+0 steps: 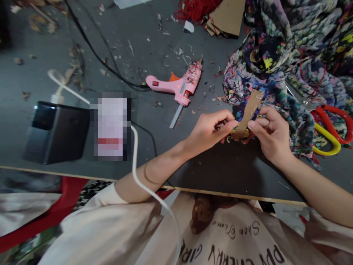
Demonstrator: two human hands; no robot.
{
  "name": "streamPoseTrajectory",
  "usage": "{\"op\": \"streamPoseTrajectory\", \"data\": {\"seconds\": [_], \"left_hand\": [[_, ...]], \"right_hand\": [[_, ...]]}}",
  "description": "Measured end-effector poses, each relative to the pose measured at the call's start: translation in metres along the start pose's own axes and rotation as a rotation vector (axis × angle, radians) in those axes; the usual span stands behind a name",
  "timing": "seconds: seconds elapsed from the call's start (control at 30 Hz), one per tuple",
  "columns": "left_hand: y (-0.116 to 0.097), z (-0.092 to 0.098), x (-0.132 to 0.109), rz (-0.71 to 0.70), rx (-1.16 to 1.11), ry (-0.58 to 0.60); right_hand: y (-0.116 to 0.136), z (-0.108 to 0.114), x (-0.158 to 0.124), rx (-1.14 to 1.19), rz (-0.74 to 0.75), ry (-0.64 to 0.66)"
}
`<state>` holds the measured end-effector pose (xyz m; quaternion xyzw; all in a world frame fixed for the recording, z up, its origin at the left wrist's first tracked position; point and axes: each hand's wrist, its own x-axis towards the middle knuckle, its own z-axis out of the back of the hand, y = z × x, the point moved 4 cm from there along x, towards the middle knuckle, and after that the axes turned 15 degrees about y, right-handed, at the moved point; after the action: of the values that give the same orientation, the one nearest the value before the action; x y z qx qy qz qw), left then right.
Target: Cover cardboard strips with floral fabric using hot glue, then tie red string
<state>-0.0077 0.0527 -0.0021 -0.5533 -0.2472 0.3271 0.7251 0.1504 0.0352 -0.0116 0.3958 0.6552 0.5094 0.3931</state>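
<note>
Between my two hands is a narrow strip of brown cardboard (247,112) with patterned fabric showing along its edges. My left hand (213,127) pinches the strip's lower left edge between thumb and fingers. On the other side, my right hand (271,134) grips its right edge, thumb lying on the cardboard. The strip slants up and away, its far end against the heap of multicoloured patterned fabric (292,73). Scissors (328,127) with red and yellow handles lie partly on that fabric, right of my right hand. A pink glue gun (176,86) rests beyond my left hand, a glue stick protruding from it.
A black power bank (59,134) stands at the left beside a blurred-out phone (111,127). A white cable (135,154) crosses over my left forearm. Red thread (194,11) and stacked cardboard pieces (227,18) sit at the back. Scraps litter the grey table (132,40).
</note>
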Motion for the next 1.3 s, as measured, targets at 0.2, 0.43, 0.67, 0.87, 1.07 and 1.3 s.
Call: {"op": "streamPoseTrajectory", "data": {"seconds": [0.2,0.43,0.67,0.87,1.07,1.3], "left_hand": [[-0.0042,0.0015,-0.0020,-0.028,0.155,-0.089],[-0.0004,-0.0019,-0.0004,0.019,0.024,0.031],[-0.0016,-0.0007,-0.0015,-0.014,0.117,-0.064],[0.0008,-0.0032,0.0004,0.047,-0.067,0.039],[0.0024,-0.0020,-0.0010,0.049,0.019,0.041],[-0.0004,-0.0008,-0.0015,0.033,-0.083,0.076]], "right_hand": [[0.0010,0.0001,-0.0011,-0.076,0.006,-0.024],[-0.0018,0.0042,0.0026,0.015,0.004,-0.093],[-0.0005,0.0032,0.0041,0.003,0.003,-0.081],[-0.0013,0.0084,0.0058,0.048,0.037,-0.062],[-0.0038,0.0044,0.0045,0.052,0.074,-0.066],[-0.0040,0.0022,0.0034,0.102,0.077,-0.019]]}}
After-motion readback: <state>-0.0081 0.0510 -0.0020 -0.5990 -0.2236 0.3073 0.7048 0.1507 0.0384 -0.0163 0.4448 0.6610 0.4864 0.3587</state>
